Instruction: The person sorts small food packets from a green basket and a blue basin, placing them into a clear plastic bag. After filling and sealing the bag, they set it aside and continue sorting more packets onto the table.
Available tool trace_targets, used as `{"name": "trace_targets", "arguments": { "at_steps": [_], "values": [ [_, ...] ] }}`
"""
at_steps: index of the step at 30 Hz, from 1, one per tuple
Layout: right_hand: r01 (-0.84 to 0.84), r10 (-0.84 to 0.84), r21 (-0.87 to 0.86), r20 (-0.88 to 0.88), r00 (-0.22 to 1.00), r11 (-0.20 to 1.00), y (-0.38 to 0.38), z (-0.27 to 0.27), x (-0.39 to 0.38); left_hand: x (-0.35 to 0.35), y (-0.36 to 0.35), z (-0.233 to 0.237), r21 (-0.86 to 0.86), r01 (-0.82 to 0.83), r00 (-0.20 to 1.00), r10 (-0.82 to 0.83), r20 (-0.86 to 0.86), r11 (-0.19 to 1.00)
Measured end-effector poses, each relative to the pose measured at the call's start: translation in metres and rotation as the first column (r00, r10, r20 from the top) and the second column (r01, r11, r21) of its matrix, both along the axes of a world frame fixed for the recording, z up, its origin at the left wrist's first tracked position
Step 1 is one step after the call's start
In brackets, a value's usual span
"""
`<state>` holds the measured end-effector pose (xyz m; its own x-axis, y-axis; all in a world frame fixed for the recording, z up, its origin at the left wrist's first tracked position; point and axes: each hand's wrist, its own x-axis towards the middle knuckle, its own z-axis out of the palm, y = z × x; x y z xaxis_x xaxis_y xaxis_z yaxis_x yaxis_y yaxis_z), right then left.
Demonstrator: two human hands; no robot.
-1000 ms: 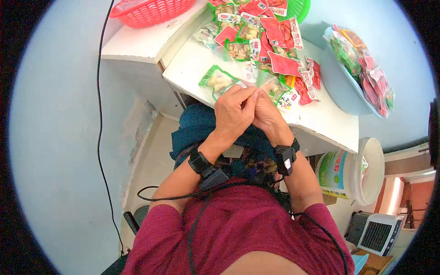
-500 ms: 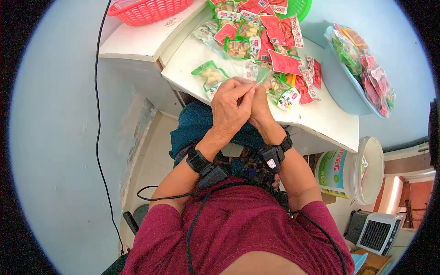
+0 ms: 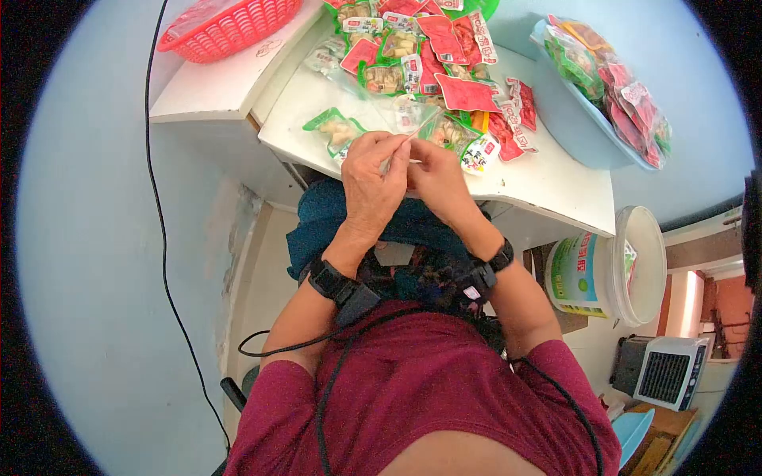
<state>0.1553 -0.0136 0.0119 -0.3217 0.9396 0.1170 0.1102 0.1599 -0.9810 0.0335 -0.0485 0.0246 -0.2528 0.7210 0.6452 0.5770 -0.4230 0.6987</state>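
My left hand (image 3: pixel 371 181) and my right hand (image 3: pixel 441 181) meet at the front edge of the white table (image 3: pixel 298 127). Fingers of both are pinched together on the edge of a clear plastic bag (image 3: pixel 406 116), which stretches away over the table. To the left of my hands lies a green-edged clear packet (image 3: pixel 335 129) with pale pieces of food inside. Another such packet (image 3: pixel 449 133) rests just beyond my right hand, beside a white-labelled packet end (image 3: pixel 480 154). My palms and some fingertips are hidden.
Several red packets (image 3: pixel 468 94) and green-edged packets are heaped at the back. A light blue basin (image 3: pixel 567 119) full of packets stands on the right, a white bucket (image 3: pixel 575 274) below it. A red basket (image 3: pixel 230 36) sits at back left; a black cable (image 3: pixel 159 206) hangs down the wall.
The camera view has shifted, so the table appears farther up and left. My hands have drawn slightly apart at the knuckles, still pinching the clear plastic bag.
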Motion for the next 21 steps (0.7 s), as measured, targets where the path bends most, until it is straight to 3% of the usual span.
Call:
{"name": "trace_targets", "arguments": {
  "at_steps": [4,6,7,11,17,21],
  "values": [
    [0.216,-0.228,0.158,0.059,0.972,0.963,-0.019,0.018,0.040,-0.001,-0.001,-0.001,0.028,-0.012,1.000,0.012,-0.014,1.000],
    [0.168,-0.395,0.683,0.191,0.899,0.711,-0.009,0.019,0.068,0.000,0.000,-0.001,0.060,-0.015,0.999,0.017,-0.037,0.998],
    [0.080,-0.442,0.738,0.310,0.842,0.670,-0.005,0.019,0.081,0.001,-0.001,-0.001,0.055,-0.018,0.999,0.020,-0.034,0.998],
    [-0.222,-0.479,0.745,0.596,0.644,0.629,0.006,0.020,0.103,0.004,-0.002,0.001,0.045,-0.020,0.999,0.021,-0.031,0.999],
    [-0.313,-0.362,0.695,0.642,0.676,0.647,0.014,0.018,0.101,0.004,-0.004,0.004,0.048,-0.033,0.998,0.036,-0.053,0.998],
    [-0.240,-0.362,0.748,0.543,0.758,0.618,0.017,0.010,0.098,0.002,-0.004,0.007,0.046,-0.037,0.997,0.040,-0.060,0.998]
  ]
}}
